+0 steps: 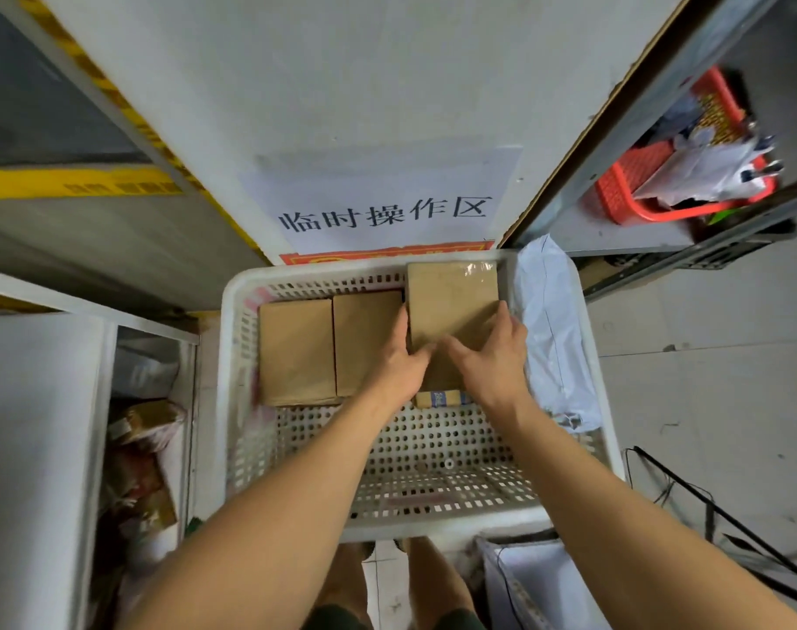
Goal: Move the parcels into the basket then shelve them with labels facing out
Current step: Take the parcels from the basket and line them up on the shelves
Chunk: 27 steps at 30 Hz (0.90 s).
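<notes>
Two hands [401, 361] [492, 356], fingers curled on a box [451, 306], seat it beside two boxes [296, 352] in the basket [233, 311].

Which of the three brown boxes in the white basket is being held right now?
The rightmost brown box, the one with shiny tape at its far corner. The left hand and right hand grip it; the other two lie untouched.

A white perforated basket [233, 356] carries the parcels. Two brown boxes [296, 352] [365, 338] lie side by side on its floor at the far left. A third box [451, 302] sits at the far right, with a white mailer bag [551, 329] draped along the right wall.
</notes>
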Each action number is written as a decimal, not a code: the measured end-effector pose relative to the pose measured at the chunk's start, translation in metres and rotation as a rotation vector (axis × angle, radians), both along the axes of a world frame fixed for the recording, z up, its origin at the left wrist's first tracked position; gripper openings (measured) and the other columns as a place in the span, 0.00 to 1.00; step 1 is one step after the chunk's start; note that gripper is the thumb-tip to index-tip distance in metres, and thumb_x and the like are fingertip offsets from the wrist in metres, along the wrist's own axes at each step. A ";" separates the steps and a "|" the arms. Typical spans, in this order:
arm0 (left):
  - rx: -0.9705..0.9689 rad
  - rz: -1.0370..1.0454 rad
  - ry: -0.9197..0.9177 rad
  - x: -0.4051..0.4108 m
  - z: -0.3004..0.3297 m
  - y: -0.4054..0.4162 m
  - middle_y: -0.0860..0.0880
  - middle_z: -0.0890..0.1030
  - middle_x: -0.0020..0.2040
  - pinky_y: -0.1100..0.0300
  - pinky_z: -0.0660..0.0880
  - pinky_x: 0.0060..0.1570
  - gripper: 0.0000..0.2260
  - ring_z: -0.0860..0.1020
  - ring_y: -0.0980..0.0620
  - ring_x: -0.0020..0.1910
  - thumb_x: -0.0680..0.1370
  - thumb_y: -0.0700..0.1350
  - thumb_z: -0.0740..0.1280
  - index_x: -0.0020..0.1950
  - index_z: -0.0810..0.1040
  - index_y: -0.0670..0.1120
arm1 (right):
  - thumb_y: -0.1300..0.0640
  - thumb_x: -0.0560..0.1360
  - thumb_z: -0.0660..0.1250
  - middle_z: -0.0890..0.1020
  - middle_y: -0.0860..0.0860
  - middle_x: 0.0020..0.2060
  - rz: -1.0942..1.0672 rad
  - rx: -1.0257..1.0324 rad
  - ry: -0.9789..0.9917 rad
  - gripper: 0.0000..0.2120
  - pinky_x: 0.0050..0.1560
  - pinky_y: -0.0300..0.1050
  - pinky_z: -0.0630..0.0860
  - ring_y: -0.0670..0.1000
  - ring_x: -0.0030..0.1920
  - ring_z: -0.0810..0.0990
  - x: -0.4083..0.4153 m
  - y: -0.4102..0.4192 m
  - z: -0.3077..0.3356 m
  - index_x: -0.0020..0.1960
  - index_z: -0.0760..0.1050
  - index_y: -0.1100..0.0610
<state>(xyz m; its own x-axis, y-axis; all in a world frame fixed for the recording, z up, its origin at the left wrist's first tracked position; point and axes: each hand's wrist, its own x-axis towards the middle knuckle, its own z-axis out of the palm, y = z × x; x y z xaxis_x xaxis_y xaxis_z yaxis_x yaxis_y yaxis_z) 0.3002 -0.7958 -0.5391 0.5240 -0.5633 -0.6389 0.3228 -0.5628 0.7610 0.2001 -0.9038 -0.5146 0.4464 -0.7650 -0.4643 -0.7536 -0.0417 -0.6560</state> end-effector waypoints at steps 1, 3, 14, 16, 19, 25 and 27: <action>-0.031 0.022 -0.027 0.000 0.011 0.005 0.58 0.64 0.79 0.58 0.70 0.65 0.33 0.68 0.55 0.72 0.85 0.51 0.66 0.83 0.52 0.67 | 0.34 0.70 0.76 0.59 0.54 0.79 -0.004 0.031 -0.046 0.55 0.80 0.63 0.64 0.60 0.80 0.59 0.000 0.003 0.009 0.85 0.50 0.48; -0.069 0.031 -0.093 0.002 0.039 0.017 0.58 0.60 0.75 0.63 0.71 0.54 0.32 0.67 0.56 0.68 0.84 0.54 0.66 0.83 0.54 0.69 | 0.30 0.67 0.78 0.59 0.55 0.79 -0.012 0.123 -0.118 0.57 0.79 0.63 0.64 0.60 0.80 0.59 0.001 0.011 0.028 0.85 0.50 0.44; -0.226 0.168 -0.526 0.029 0.160 0.116 0.60 0.72 0.65 0.59 0.73 0.67 0.21 0.74 0.57 0.67 0.83 0.47 0.65 0.76 0.71 0.61 | 0.41 0.64 0.86 0.82 0.53 0.65 0.041 0.466 -0.420 0.49 0.65 0.63 0.80 0.58 0.66 0.82 0.029 0.047 0.131 0.77 0.64 0.42; -0.235 0.305 -0.463 0.048 0.169 0.134 0.58 0.74 0.68 0.65 0.74 0.63 0.19 0.76 0.63 0.63 0.84 0.49 0.66 0.76 0.71 0.58 | 0.47 0.70 0.83 0.83 0.55 0.66 0.049 0.691 -0.501 0.43 0.65 0.65 0.80 0.59 0.65 0.84 0.024 0.054 0.151 0.79 0.66 0.47; -0.213 0.377 -0.090 0.066 0.185 0.152 0.51 0.77 0.72 0.51 0.71 0.73 0.25 0.76 0.56 0.69 0.77 0.65 0.71 0.71 0.77 0.58 | 0.47 0.73 0.77 0.81 0.60 0.68 0.075 0.934 -0.570 0.35 0.61 0.60 0.82 0.60 0.65 0.83 0.019 0.062 0.171 0.76 0.71 0.53; -0.399 0.317 0.403 0.061 0.210 0.167 0.44 0.86 0.59 0.51 0.82 0.54 0.23 0.85 0.47 0.56 0.75 0.61 0.73 0.64 0.83 0.48 | 0.46 0.60 0.87 0.82 0.63 0.65 0.053 1.132 -0.696 0.40 0.56 0.56 0.84 0.60 0.59 0.85 0.023 0.083 0.195 0.68 0.82 0.60; -0.504 0.379 0.430 0.063 0.212 0.173 0.42 0.85 0.61 0.49 0.83 0.54 0.18 0.85 0.45 0.58 0.78 0.54 0.72 0.66 0.81 0.47 | 0.46 0.67 0.84 0.78 0.62 0.70 0.063 1.082 -0.672 0.43 0.65 0.59 0.80 0.61 0.66 0.81 0.028 0.085 0.194 0.76 0.74 0.60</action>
